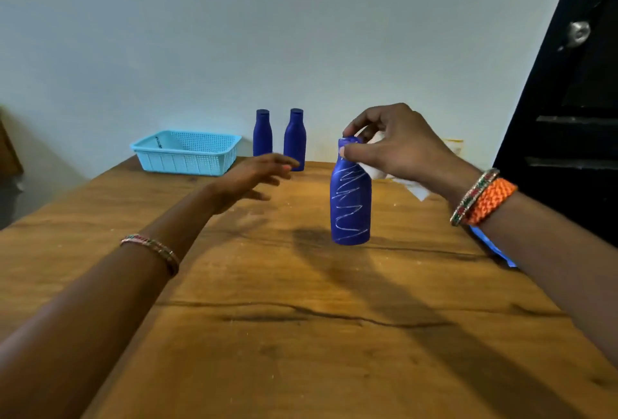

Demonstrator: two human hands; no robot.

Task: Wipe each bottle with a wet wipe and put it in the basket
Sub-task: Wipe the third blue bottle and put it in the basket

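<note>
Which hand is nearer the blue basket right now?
Left. The left hand reaches open over the table, just right of the basket; the right hand grips the scribbled bottle farther right.

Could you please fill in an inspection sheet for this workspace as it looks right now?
Surface: wooden table, dark cracks in the grain.
Job's things: scribbled bottle upright mid-table; two plain bottles upright at the back; blue basket back left, nothing visible inside; white wipe behind the scribbled bottle.
Clutter: blue object at the table's right edge, unclear.
Grippers: right hand pinches the scribbled bottle's cap; left hand open, holding nothing.
Cables: nothing seen.
Surroundings: pale wall; dark door on the right.
</note>
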